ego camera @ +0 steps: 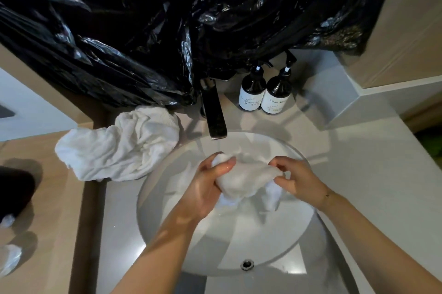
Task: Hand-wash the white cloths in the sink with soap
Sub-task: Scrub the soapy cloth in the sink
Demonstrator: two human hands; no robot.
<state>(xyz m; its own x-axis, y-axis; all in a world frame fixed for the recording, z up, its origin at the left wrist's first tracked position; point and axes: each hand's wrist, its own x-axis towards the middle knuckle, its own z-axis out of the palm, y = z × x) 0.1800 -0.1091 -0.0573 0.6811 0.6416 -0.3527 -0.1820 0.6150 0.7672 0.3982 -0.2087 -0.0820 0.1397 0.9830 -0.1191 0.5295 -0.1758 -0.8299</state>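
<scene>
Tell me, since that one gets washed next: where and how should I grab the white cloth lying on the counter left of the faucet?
Probably pinch the white cloth at its raised, bunched middle fold, coming from above. It lies crumpled and loose, so that ridge offers fingers the most fabric.

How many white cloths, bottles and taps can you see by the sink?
White cloths: 2, one in both hands over the sink, one heaped on the counter
Dark pump bottles: 2, left and right, side by side behind the sink
Taps: 1
Total: 5
</scene>
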